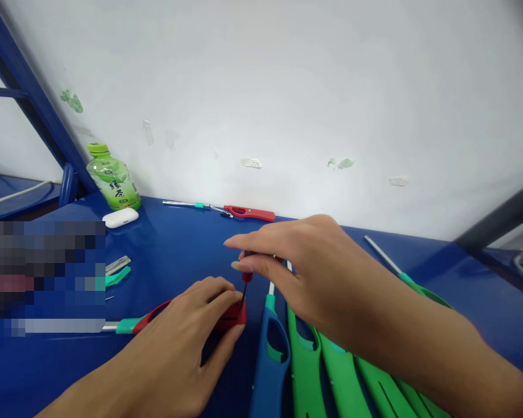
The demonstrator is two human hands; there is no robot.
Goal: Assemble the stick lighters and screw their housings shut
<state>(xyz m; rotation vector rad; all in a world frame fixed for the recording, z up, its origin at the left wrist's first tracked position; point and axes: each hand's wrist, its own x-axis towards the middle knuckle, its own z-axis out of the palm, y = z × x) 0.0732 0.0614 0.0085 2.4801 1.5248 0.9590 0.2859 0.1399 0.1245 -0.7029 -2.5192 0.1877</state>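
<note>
A red lighter with a teal collar and metal tube lies on the blue table, its red end (243, 314) between the fingers of my left hand (196, 331). My right hand (287, 255) pinches a small screwdriver (246, 277) with a red handle. The screwdriver stands nearly upright, its thin shaft reaching down to the red end beside my left fingertips. Just right of my left hand lie a blue lighter (268, 366) and several green lighters (305, 371), partly beneath my right forearm.
Another red lighter (255, 214), its tube detached, lies near the white wall. A green tea bottle (115, 183) and a white case (121, 218) are at the back left. A cutter (117, 265) and a teal piece (118, 276) lie at left, beside a pixelated area.
</note>
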